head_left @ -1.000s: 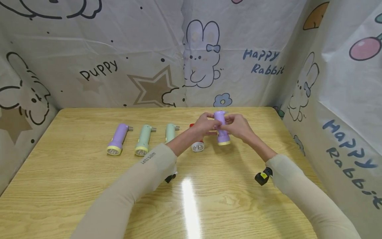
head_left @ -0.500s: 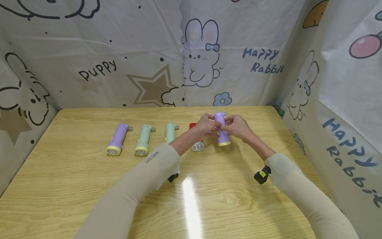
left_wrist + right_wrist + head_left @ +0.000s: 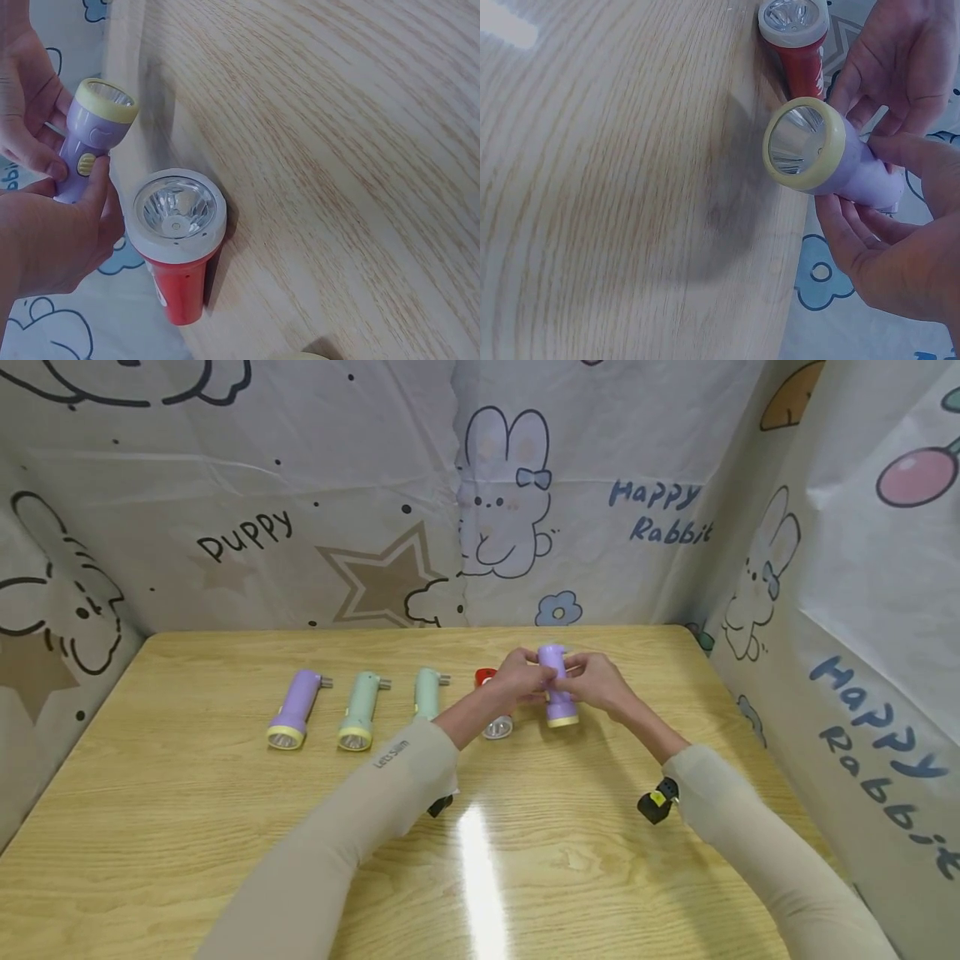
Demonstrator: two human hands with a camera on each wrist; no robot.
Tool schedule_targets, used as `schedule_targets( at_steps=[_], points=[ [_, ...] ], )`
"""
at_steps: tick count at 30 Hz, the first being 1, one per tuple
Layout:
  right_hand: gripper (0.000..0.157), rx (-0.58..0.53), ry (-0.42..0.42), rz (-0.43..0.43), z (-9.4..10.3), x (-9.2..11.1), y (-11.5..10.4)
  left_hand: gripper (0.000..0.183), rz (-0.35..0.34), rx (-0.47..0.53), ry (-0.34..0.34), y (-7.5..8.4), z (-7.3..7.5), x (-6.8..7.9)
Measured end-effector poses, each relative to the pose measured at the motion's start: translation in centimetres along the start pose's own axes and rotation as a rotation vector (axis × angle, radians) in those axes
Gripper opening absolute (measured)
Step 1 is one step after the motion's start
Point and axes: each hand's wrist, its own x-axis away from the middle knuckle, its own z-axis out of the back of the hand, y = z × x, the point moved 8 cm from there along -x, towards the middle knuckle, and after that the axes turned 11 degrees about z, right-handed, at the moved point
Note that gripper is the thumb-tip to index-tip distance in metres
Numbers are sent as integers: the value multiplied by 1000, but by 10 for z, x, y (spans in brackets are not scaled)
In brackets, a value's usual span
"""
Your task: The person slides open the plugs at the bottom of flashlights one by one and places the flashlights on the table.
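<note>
Both hands grip one purple flashlight with a pale yellow head rim, its lens toward the near side of the table. My left hand pinches its body from the left, the thumb across the top. From the right, my right hand has thumb and fingers around the same body. A yellow switch shows beside the left fingers in the left wrist view. In the right wrist view the lens faces the camera, and a shadow lies on the table below. A red flashlight with a white head lies just left, partly behind my left hand.
Farther left on the wooden table lie another purple flashlight and two mint green ones, one fully seen, the other partly behind the left forearm. Plug prongs stick out at their back ends. Printed cloth walls off the back and sides.
The held purple flashlight has dropped very slightly, with both hands still on it. My left forearm has shifted a little to the right. The flashlights on the table stay put.
</note>
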Motion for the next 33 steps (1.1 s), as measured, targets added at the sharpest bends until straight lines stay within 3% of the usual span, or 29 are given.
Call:
schedule_targets(
  at_steps=[11,21,33],
  points=[
    [45,-5,-11,-14,-4,-3,7,42,21,-21,8,-5,0,-7],
    [44,-62,-26,-77,-7,-5,15,39,31,-23,-7,-7,-1,-11],
    [45,-47,-25,-64,-9,-6,16,41,20,-32,10,-7,-3,-13]
  ],
)
